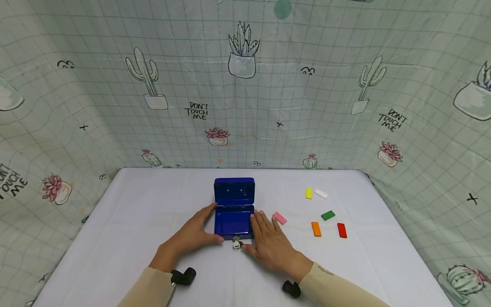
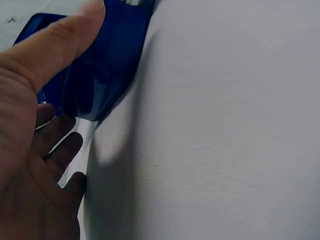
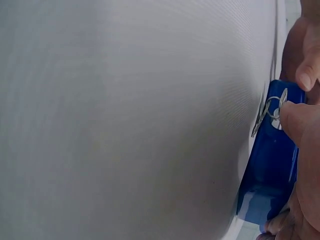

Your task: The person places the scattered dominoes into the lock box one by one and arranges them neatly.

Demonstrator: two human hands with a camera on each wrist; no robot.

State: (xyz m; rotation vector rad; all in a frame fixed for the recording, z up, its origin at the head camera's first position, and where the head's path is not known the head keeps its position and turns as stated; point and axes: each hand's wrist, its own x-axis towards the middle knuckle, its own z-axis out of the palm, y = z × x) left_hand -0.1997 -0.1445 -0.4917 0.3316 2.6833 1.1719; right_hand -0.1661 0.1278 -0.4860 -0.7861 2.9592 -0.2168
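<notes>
A small blue cash box (image 1: 234,222) stands on the white table with its lid (image 1: 234,191) raised at the back. Its bare interior faces up. Keys on a ring (image 3: 273,108) hang at the lock on the front. My left hand (image 1: 191,233) holds the box's left end, the thumb at the front corner and the fingers along the side. Against the right side lie the nearly straight fingers of my right hand (image 1: 271,246), with its thumb close to the keys. Just beyond the right fingertips is a pink block (image 1: 279,218).
To the right lie flat blocks: yellow (image 1: 308,193), white (image 1: 321,194), green (image 1: 327,215), orange (image 1: 316,229) and red (image 1: 342,230). A patterned cloth (image 1: 245,106) hangs behind and beside the table (image 1: 153,200).
</notes>
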